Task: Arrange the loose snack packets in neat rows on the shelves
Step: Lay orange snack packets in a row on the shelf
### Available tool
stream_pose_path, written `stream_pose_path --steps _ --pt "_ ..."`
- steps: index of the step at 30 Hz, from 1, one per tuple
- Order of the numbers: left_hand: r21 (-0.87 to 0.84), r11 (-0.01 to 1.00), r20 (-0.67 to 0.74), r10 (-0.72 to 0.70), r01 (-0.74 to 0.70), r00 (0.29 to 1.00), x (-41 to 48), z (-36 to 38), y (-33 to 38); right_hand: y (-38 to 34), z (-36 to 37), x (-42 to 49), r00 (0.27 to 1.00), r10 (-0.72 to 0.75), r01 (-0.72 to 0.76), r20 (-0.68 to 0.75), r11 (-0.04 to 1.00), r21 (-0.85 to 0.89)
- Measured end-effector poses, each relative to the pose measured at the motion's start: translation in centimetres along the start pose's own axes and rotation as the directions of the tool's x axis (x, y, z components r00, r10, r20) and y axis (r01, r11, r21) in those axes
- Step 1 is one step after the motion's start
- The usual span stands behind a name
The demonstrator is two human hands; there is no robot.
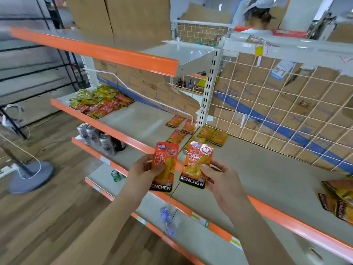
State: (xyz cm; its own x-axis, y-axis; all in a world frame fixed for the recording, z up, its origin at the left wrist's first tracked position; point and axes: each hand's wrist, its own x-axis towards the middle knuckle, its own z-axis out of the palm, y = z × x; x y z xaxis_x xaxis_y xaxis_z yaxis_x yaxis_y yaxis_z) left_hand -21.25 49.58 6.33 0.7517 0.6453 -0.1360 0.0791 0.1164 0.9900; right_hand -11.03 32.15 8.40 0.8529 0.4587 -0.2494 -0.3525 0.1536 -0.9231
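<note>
The middle shelf (248,169), pale with an orange front lip, runs across in front of me and carries all the loose packets. At its far left end lies one jumbled heap of packets (99,100), yellow, green and red mixed. A second, smaller heap (338,199) of dark and yellow packets sits at the right edge of view. On the shelf below stand three silver cans (95,135).

By the white upright, three orange packets (176,136) lie flat, and just beside them three yellow packets (218,137), one partly hidden behind what I hold.

I hold two packets upright over the shelf's front lip, side by side. My left hand (143,169) pinches the red-orange packet (165,165), thumb on its face. My right hand (223,180) pinches the orange-yellow packet (197,165) the same way. Both have a black band reading KONCHEW along the bottom.
</note>
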Motion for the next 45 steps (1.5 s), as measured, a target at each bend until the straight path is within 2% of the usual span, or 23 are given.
stream_pose_path --steps 10,19,29,32,40,45 --pt "-0.044 0.999 -0.089 -0.027 0.023 0.996 3.2 -5.5 -0.2 1.7 5.7 4.3 0.998 0.039 -0.038 0.051 0.999 -0.009" --pt "-0.009 1.000 -0.109 -0.018 0.017 0.994 10.8 -9.6 0.4 3.6 10.8 10.9 0.995 0.059 -0.058 0.077 0.998 -0.013" --pt "0.034 0.998 -0.033 -0.044 0.045 0.998 19.5 -10.7 1.0 3.3 14.5 17.5 0.996 0.070 -0.072 -0.049 0.997 -0.027" --pt "0.030 0.998 -0.010 -0.053 0.053 0.999 21.5 -10.7 1.2 2.9 15.4 18.8 0.998 0.038 -0.044 -0.057 0.994 -0.100" --pt "0.004 0.997 0.025 -0.076 0.076 0.997 25.9 -10.8 -1.0 4.9 15.4 21.3 0.980 -0.041 -0.016 -0.194 0.959 -0.285" --pt "0.144 0.989 0.120 -0.061 0.044 0.991 29.1 -10.7 -2.2 7.1 15.3 22.8 0.947 -0.117 0.005 -0.299 0.937 -0.350"
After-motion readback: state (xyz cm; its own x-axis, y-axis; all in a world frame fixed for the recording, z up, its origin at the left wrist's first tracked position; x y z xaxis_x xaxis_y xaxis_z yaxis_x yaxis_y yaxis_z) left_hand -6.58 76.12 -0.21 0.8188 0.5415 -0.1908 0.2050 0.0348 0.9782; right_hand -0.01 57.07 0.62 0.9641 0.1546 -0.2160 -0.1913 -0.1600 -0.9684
